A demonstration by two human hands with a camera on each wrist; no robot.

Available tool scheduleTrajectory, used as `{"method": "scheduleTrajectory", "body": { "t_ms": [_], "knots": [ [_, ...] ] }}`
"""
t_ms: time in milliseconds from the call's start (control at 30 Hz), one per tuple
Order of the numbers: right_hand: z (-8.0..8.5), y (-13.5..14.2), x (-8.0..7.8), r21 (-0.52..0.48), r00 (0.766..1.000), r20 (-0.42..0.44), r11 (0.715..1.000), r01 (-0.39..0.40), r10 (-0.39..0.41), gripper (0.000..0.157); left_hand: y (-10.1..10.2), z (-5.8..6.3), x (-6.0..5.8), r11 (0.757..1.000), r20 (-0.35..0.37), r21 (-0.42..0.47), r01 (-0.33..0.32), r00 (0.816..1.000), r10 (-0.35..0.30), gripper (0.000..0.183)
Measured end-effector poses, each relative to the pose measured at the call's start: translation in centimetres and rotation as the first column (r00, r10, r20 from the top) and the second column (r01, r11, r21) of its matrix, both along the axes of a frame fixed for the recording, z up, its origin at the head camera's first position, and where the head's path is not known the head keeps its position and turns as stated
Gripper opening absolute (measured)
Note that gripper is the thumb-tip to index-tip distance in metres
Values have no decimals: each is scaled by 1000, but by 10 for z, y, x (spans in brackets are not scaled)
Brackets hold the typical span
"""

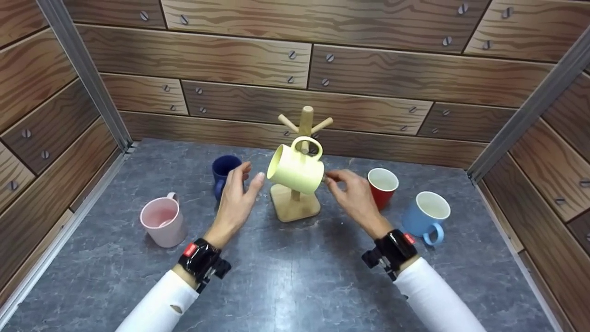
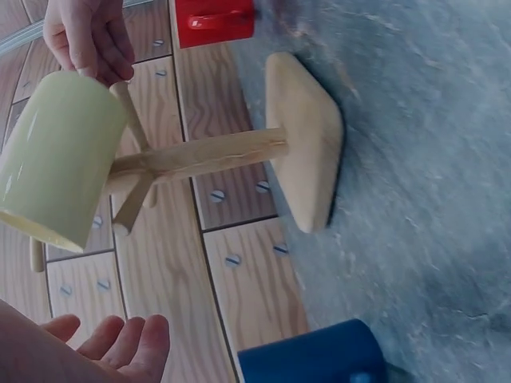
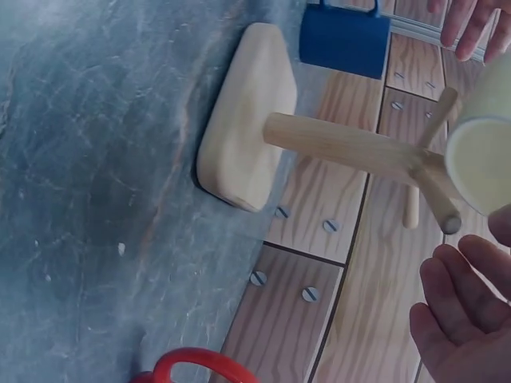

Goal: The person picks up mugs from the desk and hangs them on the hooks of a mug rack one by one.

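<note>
A pale yellow mug (image 1: 297, 168) hangs tilted by its handle on a front peg of the wooden mug tree (image 1: 295, 203), its mouth facing left. My right hand (image 1: 352, 191), fingers loosely bent, is beside the mug's base and a lower peg's tip; whether a fingertip touches either, I cannot tell. In the right wrist view those fingers (image 3: 463, 295) curl around nothing. Left of the mug, apart from its mouth, my left hand (image 1: 237, 193) holds nothing, with thumb and fingers spread. It partly covers a dark blue mug (image 1: 225, 167) standing behind it.
A pink mug (image 1: 163, 221) stands at the left. To the right are a red mug (image 1: 381, 193), partly behind my right hand, and a light blue mug (image 1: 421, 219). Wood-patterned walls (image 1: 368, 74) enclose the grey tabletop (image 1: 286, 276) at the back and sides.
</note>
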State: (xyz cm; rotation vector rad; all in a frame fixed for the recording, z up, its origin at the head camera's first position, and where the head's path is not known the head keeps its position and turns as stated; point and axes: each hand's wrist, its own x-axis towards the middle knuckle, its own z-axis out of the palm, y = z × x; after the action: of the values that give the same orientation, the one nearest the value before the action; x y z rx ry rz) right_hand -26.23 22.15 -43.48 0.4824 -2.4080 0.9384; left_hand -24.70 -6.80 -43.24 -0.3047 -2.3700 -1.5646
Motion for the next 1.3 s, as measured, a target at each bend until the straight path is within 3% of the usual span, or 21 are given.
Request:
{"method": "scheduleTrajectory", "body": {
  "t_ms": [400,800,1133,1300],
  "knots": [
    [-6,-7,-4,37,995,55,996,79,-81,16,2,-15,5,998,9,-54,-22,1000,23,62],
    [-10,-7,6,42,997,-41,997,65,-63,11,1,-24,9,995,14,-99,-33,999,35,62],
    [-11,-9,13,65,991,-106,993,94,-87,12,16,-33,10,993,-4,-121,-5,1000,4,59],
    [-11,-10,16,62,988,-141,995,76,-67,8,20,-30,11,998,-35,-63,-18,999,16,54]
  ]
}}
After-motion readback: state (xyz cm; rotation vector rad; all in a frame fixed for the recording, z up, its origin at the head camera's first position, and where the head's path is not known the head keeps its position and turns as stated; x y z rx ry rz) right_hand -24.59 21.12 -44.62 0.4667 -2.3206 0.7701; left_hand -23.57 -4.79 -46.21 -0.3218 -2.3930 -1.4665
